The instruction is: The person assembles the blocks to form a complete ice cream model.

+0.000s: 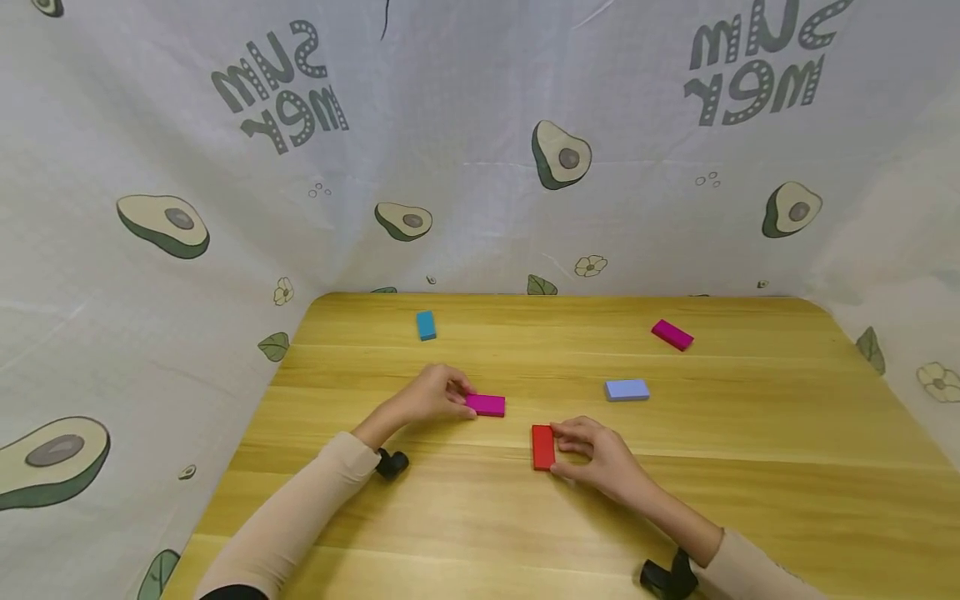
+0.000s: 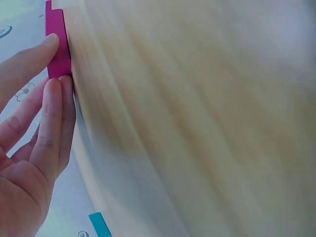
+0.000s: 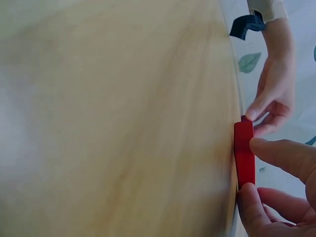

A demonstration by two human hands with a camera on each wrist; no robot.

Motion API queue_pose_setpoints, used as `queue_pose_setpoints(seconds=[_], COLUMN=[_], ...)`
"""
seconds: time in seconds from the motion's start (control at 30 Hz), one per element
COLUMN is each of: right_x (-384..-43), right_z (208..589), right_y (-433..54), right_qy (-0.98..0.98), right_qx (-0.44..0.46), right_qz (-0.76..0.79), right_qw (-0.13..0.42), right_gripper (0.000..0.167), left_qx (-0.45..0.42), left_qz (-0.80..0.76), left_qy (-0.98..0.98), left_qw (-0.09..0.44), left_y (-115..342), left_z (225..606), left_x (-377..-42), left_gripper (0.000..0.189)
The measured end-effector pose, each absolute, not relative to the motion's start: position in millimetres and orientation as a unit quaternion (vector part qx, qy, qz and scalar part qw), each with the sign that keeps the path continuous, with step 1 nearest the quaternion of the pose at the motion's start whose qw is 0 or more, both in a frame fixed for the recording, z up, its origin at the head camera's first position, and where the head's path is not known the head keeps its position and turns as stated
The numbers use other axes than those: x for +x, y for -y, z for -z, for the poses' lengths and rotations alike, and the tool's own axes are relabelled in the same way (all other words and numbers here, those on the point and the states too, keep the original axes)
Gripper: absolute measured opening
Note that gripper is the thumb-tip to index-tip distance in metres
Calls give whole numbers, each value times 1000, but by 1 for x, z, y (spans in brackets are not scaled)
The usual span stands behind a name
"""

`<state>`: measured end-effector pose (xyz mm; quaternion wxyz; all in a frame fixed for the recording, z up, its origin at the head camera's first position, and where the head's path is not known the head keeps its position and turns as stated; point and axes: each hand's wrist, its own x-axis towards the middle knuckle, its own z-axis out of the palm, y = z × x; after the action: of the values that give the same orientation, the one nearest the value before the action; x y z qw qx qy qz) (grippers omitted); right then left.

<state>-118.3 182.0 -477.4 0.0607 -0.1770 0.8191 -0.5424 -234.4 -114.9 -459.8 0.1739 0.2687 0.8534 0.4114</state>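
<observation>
Sleeves: pale, nearest the camera; L sleeve (image 1: 292, 508) enters lower L, R sleeve (image 1: 750, 571) lower R, each w/ a black mount at the wrist.
L hand (image 1: 431, 393): thumb & fingertips slightly parted, pinching the L end of the magenta block.
Magenta block (image 1: 486, 405): flat on tabletop, approx. mid-table, long side running L–R.
R hand (image 1: 600, 454): thumb & fingers curved, gap taken up by the red block; thumb at near R corner, fingertips at far R corner.
Red block (image 1: 543, 447): flat, long side running near–far; R of & nearer than the magenta block, not touching it.
Blue block (image 1: 426, 325): close to far edge, L of ctr.
Pale-blue block (image 1: 627, 390): beyond R hand.
Slanted block (image 1: 672, 335): also magenta, far R.
Tabletop (image 1: 450, 533): wood-grain.
Bkgd: white cloth (image 1: 465, 92) w/ avocados, leaves, flowers, reversed lettering.
</observation>
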Motion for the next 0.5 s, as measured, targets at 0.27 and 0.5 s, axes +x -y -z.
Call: queue_pose_setpoints(seconds=[0.27, 0.5], right_x=[-121, -121], right_z=[478, 473], right_y=[-180, -175], right_qy=[-813, -806], right_qx=[-171, -180], right_qz=[551, 559], right_qw=[76, 76], right_gripper=[53, 49], left_qx=[265, 266], left_qz=[-411, -415], left_qy=[-854, -851], left_qw=[178, 181], left_y=[105, 97], left_z=[460, 460], left_x=[-232, -229], left_gripper=[26, 25])
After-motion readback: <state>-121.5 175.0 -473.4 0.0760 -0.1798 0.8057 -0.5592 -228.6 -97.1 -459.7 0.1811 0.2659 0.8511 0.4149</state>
